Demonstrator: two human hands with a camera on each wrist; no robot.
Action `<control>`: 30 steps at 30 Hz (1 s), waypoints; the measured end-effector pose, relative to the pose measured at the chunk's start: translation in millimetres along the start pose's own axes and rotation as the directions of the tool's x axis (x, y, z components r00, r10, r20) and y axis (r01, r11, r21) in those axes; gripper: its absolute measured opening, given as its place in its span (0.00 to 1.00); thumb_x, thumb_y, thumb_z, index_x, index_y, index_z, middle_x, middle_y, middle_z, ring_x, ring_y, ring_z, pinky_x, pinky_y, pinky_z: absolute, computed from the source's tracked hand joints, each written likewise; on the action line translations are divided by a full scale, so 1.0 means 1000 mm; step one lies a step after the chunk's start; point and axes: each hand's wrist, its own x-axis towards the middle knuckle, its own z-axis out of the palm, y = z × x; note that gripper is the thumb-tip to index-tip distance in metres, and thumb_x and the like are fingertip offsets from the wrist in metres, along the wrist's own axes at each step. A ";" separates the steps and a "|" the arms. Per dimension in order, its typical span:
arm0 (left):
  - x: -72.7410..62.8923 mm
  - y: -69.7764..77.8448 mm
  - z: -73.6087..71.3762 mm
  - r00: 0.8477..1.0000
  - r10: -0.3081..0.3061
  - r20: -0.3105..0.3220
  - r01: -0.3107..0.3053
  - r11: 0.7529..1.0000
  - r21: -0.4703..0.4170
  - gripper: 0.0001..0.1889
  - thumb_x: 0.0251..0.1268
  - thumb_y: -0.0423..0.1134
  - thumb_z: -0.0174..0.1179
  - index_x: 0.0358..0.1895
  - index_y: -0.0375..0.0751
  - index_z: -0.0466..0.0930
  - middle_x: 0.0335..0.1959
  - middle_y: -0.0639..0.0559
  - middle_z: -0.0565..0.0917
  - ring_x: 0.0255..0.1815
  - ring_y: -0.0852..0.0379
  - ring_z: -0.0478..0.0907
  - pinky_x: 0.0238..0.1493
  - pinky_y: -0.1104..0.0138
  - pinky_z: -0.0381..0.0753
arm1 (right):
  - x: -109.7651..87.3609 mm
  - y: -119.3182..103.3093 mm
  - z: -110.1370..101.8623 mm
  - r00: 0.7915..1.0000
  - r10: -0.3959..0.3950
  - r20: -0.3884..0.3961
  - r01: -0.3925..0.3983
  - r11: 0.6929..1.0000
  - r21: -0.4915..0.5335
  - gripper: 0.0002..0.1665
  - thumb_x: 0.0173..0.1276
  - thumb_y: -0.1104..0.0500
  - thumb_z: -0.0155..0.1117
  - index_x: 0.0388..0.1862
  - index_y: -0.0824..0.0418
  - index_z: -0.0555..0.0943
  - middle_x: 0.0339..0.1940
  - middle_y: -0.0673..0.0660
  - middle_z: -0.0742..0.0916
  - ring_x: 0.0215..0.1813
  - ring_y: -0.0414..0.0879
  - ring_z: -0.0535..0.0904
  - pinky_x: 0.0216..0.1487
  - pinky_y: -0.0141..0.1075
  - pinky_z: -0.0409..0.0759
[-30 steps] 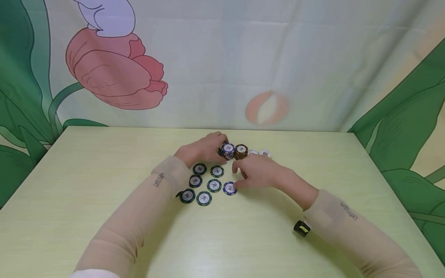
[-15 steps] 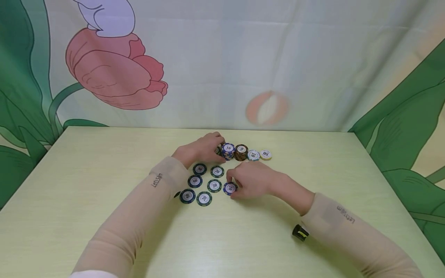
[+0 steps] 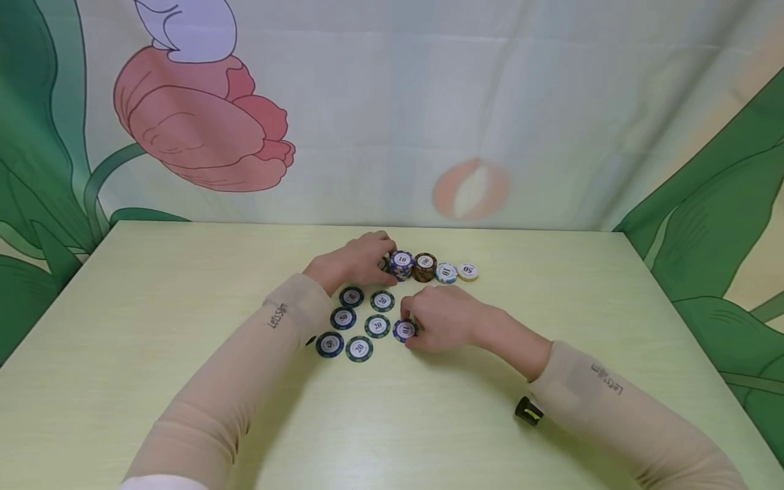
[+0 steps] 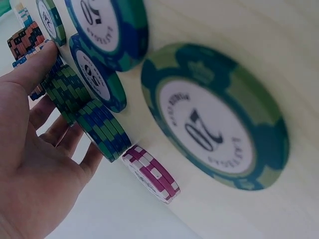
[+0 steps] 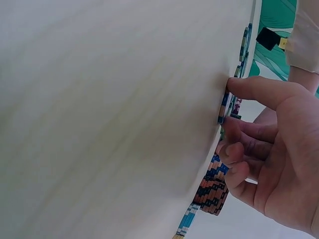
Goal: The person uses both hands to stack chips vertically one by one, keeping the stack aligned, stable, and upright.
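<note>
In the head view my left hand [image 3: 358,262] is at the left end of a row of poker chip stacks. Its thumb and fingers curl round a stack of green poker chips [image 4: 67,92], mostly hidden from above. Right against it are a blue stack [image 3: 401,265] and, in the left wrist view, a blue-green stack [image 4: 103,130]. Nearer the body, my right hand [image 3: 447,315] pinches a single blue "10" poker chip [image 3: 404,331] by its edge between thumb and index finger; its other fingers are curled.
The row continues right with a brown stack [image 3: 425,267], light blue chips [image 3: 446,273] and yellow chips [image 3: 468,271]. Loose green "20" chips [image 3: 377,326] and dark blue "50" chips [image 3: 344,318] lie flat in front. Pink chips [image 4: 152,174] show in the left wrist view.
My right hand has shifted left and its fingers have come round the blue chip. My left hand has eased slightly left, baring more of the blue stack.
</note>
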 end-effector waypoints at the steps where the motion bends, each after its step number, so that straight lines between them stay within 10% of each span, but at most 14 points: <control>1: 0.000 0.000 0.000 1.000 -0.006 -0.003 0.006 1.000 0.007 0.34 0.69 0.51 0.67 0.71 0.37 0.71 0.71 0.42 0.69 0.70 0.45 0.66 0.72 0.49 0.64 | 0.000 0.000 0.000 1.000 0.001 -0.004 -0.001 1.000 0.003 0.17 0.63 0.48 0.73 0.45 0.57 0.85 0.19 0.42 0.79 0.24 0.40 0.75 0.29 0.38 0.77; 30: -0.002 0.001 0.002 0.998 -0.056 -0.019 0.056 0.998 -0.034 0.32 0.69 0.51 0.67 0.71 0.41 0.72 0.72 0.42 0.68 0.70 0.44 0.66 0.71 0.43 0.62 | 0.007 0.004 -0.010 0.994 0.073 -0.085 -0.079 0.995 -0.064 0.23 0.61 0.45 0.68 0.49 0.58 0.80 0.21 0.46 0.80 0.24 0.43 0.77 0.24 0.40 0.75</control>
